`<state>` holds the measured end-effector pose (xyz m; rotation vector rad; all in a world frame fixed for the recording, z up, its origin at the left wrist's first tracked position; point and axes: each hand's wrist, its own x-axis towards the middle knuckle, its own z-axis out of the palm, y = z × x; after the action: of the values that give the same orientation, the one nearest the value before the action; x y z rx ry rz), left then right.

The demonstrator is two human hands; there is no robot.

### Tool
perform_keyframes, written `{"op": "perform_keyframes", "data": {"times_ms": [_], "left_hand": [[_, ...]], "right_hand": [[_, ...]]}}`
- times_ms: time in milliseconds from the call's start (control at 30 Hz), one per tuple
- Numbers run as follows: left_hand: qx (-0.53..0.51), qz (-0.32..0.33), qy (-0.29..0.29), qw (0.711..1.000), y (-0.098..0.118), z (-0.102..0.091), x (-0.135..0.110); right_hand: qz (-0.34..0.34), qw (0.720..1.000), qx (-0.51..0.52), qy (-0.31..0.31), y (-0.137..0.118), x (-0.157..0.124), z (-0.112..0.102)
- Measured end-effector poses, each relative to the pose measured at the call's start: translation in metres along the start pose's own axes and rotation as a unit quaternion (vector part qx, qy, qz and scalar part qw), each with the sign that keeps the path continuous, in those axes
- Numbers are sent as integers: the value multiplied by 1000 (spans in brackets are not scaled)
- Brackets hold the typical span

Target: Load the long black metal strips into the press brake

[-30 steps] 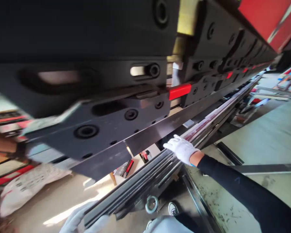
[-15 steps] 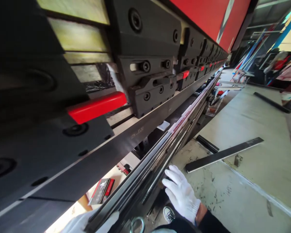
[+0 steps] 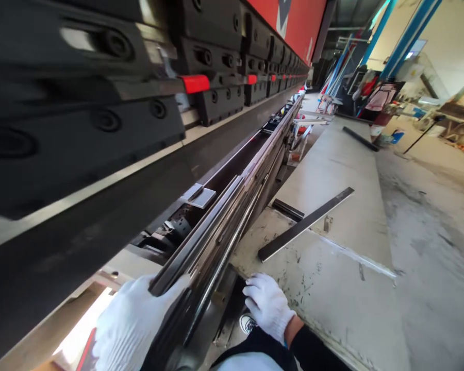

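Note:
My left hand (image 3: 133, 322), in a white knit glove, is closed on the near end of a long dark metal strip (image 3: 201, 239); the thumb lies over its top and the other fingers are partly hidden. The strip runs away along the lower rail of a large press-like machine, among other long bars. My right hand (image 3: 266, 304), gloved too, is by the near left corner of a flat metal sheet (image 3: 344, 288). Its fingers are loosely bent, with nothing visible in them.
Dark clamps (image 3: 212, 103) with red levers line the upper beam at left, above a long blade (image 3: 147, 196). A dark flat bar (image 3: 307, 224) and a shorter piece (image 3: 288, 209) lie on the sheet. A person (image 3: 382, 98) is in the background at right.
The view has shifted along the machine and to the right. My left hand shows more fully on the strip. My right hand has come to the sheet's corner, its fingers more bent.

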<state>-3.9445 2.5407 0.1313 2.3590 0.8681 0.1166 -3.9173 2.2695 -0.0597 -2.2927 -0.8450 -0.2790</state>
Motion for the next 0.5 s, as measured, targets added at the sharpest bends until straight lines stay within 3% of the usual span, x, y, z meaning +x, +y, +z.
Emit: {"op": "perform_keyframes", "data": {"times_ms": [100, 233, 367, 500], "left_hand": [[131, 12, -42, 990, 34, 13, 24], [160, 47, -39, 985, 69, 36, 52], [132, 44, -34, 990, 96, 56, 71], [107, 1, -23, 994, 106, 71, 89]], "right_hand": [[66, 997, -40, -17, 32, -3, -11], [147, 986, -78, -18, 90, 12, -46], [221, 969, -107, -27, 163, 55, -86], [263, 952, -142, -71, 242, 118, -102]]}}
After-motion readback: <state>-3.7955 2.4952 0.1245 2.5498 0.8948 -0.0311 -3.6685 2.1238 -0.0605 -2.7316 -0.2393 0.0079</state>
